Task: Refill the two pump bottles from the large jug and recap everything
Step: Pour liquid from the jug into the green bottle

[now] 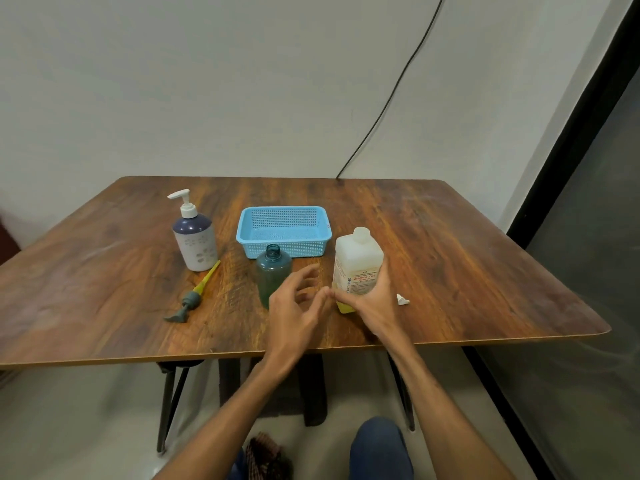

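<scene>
Even, soft indoor light; faint shadows. Dull sheen on brown wood-grain table top (433, 237). Motion blur on left hand (294, 306). Wide-angle bowing along frame edges.

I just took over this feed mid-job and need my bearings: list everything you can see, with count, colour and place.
table: one, brown wood, fills the middle
jug: one, translucent white, capped, right of centre
green bottle: one, dark green, neck open, centre front
pump head: one, grey with yellow tube, lying front left
pump bottle: one, white and navy, pump on, back left
basket: one, light blue, centre back
scrap: one, white, right of jug
cable: one, black, on wall
left hand: fingers spread, beside green bottle
right hand: on jug's lower part
</scene>
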{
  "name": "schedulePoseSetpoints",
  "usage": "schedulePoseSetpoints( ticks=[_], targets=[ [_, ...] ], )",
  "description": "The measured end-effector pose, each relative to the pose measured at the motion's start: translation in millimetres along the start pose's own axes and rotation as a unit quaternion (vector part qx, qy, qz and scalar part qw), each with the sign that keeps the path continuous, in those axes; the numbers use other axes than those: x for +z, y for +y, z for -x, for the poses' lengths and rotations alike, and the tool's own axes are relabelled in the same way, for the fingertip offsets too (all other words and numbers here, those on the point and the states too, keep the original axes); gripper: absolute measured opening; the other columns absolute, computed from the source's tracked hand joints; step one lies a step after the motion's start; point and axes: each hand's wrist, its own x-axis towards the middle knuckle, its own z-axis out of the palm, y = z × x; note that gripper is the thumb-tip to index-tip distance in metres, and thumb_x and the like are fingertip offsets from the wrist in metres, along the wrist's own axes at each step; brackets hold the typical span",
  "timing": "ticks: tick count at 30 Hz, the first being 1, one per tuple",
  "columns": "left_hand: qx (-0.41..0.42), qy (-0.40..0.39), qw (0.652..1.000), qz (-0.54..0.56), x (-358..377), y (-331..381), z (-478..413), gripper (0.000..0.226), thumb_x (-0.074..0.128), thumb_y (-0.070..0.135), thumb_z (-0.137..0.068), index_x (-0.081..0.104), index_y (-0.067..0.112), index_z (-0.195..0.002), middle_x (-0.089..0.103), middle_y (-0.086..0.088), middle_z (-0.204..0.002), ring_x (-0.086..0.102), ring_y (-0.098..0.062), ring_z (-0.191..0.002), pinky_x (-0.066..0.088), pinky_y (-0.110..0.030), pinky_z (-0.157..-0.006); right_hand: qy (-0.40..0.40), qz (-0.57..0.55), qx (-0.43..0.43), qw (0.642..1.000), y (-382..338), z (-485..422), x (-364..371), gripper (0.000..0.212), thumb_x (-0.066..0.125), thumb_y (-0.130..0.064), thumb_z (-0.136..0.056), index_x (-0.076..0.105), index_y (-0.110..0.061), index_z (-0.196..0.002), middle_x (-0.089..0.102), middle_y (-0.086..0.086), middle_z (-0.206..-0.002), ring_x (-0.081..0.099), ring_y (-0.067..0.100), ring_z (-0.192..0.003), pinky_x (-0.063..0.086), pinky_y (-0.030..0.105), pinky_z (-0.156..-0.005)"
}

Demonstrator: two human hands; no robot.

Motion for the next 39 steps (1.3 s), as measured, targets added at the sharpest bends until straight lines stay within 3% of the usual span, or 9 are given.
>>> schedulePoseSetpoints(
  ticks=[4,8,15,18,20,22,25,31,39],
  targets=[
    [0.045,0.126,0.991,-0.028,-29,-3,8,0.019,0.074,0.015,-0.091,0.068,0.016,-0.109,0.066,0.005,-0.106,0.064,-0.006,-0.097,0.055,-0.021,-0.081,0.071,0.033,-0.008,0.997,0,-1,10,0.096,0.093,-0.033,-0.061,0.04,-0.033,-0.141,0.055,-0.026,-0.119,0.056,0.003,-0.114,0.059,0.035,-0.087],
    [0.022,0.191,0.981,-0.031,-43,-20,0,0.036,0.079,0.022,-0.087,0.061,0.013,-0.117,0.059,-0.002,-0.115,0.059,-0.012,-0.103,0.054,-0.031,-0.083,0.089,0.073,-0.025,0.993,-7,0,13,0.092,0.092,-0.031,-0.061,0.043,-0.03,-0.139,0.057,-0.021,-0.115,0.058,0.001,-0.107,0.059,0.027,-0.076],
    [-0.066,0.064,0.995,-0.031,-41,-47,-24,0.095,0.086,0.049,-0.075,0.034,0.025,-0.151,0.041,0.001,-0.152,0.043,-0.015,-0.138,0.043,-0.039,-0.113,0.069,0.119,-0.052,0.989,-24,1,27,0.082,0.093,-0.025,-0.065,0.044,-0.037,-0.129,0.051,-0.031,-0.108,0.055,-0.011,-0.105,0.051,0.007,-0.07],
    [-0.063,0.016,0.998,-0.017,-40,-52,-32,0.095,0.087,0.043,-0.076,0.033,0.028,-0.152,0.045,0.007,-0.152,0.044,-0.007,-0.138,0.044,-0.04,-0.113,0.053,0.145,-0.072,0.985,-30,-2,31,0.085,0.091,-0.024,-0.065,0.045,-0.031,-0.136,0.056,-0.021,-0.114,0.059,0.001,-0.106,0.052,0.006,-0.072],
    [-0.055,0.006,0.998,-0.019,-40,-53,-34,0.083,0.087,0.037,-0.078,0.037,0.034,-0.145,0.047,0.025,-0.139,0.046,0.013,-0.126,0.046,-0.032,-0.109,0.042,0.173,-0.092,0.98,-35,-5,32,0.088,0.091,-0.023,-0.066,0.043,-0.03,-0.139,0.058,-0.014,-0.12,0.059,0.005,-0.106,0.05,0.006,-0.073],
    [-0.052,0.006,0.998,-0.018,-40,-52,-35,0.081,0.086,0.031,-0.079,0.035,0.04,-0.142,0.04,0.039,-0.127,0.042,0.028,-0.116,0.044,-0.019,-0.102,0.029,0.205,-0.104,0.973,-40,-7,32,0.09,0.09,-0.022,-0.067,0.041,-0.029,-0.143,0.059,-0.008,-0.125,0.056,0.006,-0.107,0.047,0.008,-0.075],
    [-0.037,0.009,0.999,-0.01,-41,-55,-36,0.082,0.087,0.028,-0.079,0.038,0.04,-0.143,0.042,0.042,-0.127,0.043,0.025,-0.119,0.04,-0.011,-0.101,0.012,0.256,-0.114,0.96,-47,-12,31,0.093,0.09,-0.023,-0.068,0.04,-0.026,-0.147,0.058,-0.002,-0.132,0.05,0.006,-0.111,0.046,0.019,-0.087],
    [-0.02,0.014,1.0,0.009,-42,-58,-40,0.086,0.088,0.023,-0.077,0.044,0.027,-0.151,0.049,0.018,-0.142,0.049,0.0,-0.131,0.045,-0.021,-0.106,-0.002,0.352,-0.15,0.924,-52,-21,29,0.096,0.09,-0.022,-0.066,0.04,-0.023,-0.148,0.056,0.001,-0.14,0.055,0.019,-0.123,0.046,0.031,-0.092],
    [-0.017,0.02,1.0,0.002,-41,-64,-42,0.086,0.088,0.026,-0.076,0.044,0.034,-0.15,0.049,0.018,-0.142,0.046,0.009,-0.128,0.044,-0.023,-0.106,-0.01,0.438,-0.166,0.884,-55,-27,28,0.097,0.089,-0.02,-0.066,0.041,-0.018,-0.15,0.053,0.008,-0.145,0.055,0.028,-0.127,0.051,0.054,-0.099]
  ],
)
